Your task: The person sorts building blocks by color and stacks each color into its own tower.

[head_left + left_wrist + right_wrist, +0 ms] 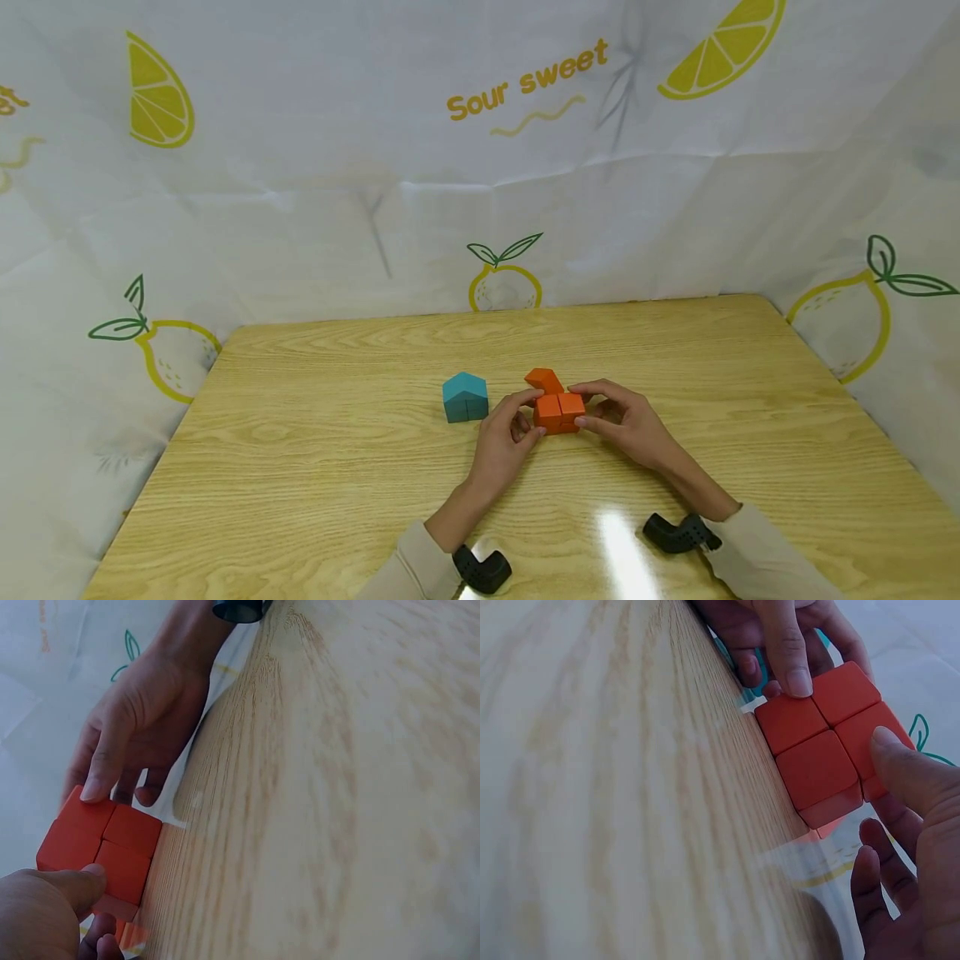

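A group of orange blocks [559,408] sits on the wooden table between both hands, its near face divided into several squared pieces [817,769]. Behind it an angled orange piece [545,379] sticks up and leans left. From the left side my left hand [499,442] grips the group, thumb on the near face and index finger at the top edge. On the other side my right hand [628,423] pinches it likewise; its thumb [900,761] presses the face in the right wrist view. The remaining fingers of both hands are bent below or behind the blocks.
A teal block shape with a peaked top [465,398] stands left of the left hand. The wooden table [300,467] ends at a white lemon-printed cloth [315,242] behind and at the sides. Black wrist devices [483,571] sit beside beige sleeves.
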`<state>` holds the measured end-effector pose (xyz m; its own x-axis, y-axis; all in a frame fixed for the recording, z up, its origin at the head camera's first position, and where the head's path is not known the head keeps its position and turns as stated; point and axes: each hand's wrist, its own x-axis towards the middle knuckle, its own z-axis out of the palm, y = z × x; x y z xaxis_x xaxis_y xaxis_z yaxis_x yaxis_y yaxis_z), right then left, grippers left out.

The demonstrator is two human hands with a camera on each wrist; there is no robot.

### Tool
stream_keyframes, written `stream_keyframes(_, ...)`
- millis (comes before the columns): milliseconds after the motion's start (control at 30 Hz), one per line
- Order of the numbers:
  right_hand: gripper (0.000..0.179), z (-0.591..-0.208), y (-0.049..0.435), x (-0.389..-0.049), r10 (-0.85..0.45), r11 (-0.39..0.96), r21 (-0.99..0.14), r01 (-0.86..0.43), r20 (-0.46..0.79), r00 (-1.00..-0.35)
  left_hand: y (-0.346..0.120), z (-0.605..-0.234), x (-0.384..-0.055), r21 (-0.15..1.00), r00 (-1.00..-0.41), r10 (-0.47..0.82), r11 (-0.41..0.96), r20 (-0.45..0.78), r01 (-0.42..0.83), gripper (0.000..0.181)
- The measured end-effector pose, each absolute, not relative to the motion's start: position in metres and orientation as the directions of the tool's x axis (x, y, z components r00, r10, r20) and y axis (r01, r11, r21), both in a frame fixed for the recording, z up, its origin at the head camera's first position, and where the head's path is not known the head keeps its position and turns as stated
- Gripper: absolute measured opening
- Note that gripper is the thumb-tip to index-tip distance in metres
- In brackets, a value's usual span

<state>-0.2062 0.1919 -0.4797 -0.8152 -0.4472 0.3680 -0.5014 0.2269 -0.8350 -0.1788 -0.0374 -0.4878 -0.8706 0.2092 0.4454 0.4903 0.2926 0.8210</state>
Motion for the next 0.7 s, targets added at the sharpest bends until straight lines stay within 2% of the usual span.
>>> stream_keyframes(333, 0.043, -0.479, 0.192, -0.204, -0.459, 0.191, -0.848, -0.494, 0.368, -0.809, -0.036, -0.488, -0.179, 0.817, -0.869, 0.207, 0.298, 0.449, 0.494, 0.050)
stream_keyframes(533, 0.034, -0.476, 0.192, -0.207, -0.437, 0.230, -0.840, -0.492, 0.363, -0.823, -0.036, -0.489, -0.179, 0.817, -0.870, 0.206, 0.300, 0.448, 0.492, 0.051)
stream_keyframes(700, 0.035, -0.462, 0.186, -0.208, -0.411, 0.242, -0.838, -0.490, 0.369, -0.834, -0.037, -0.488, -0.179, 0.819, -0.871, 0.207, 0.298, 0.446, 0.490, 0.051)
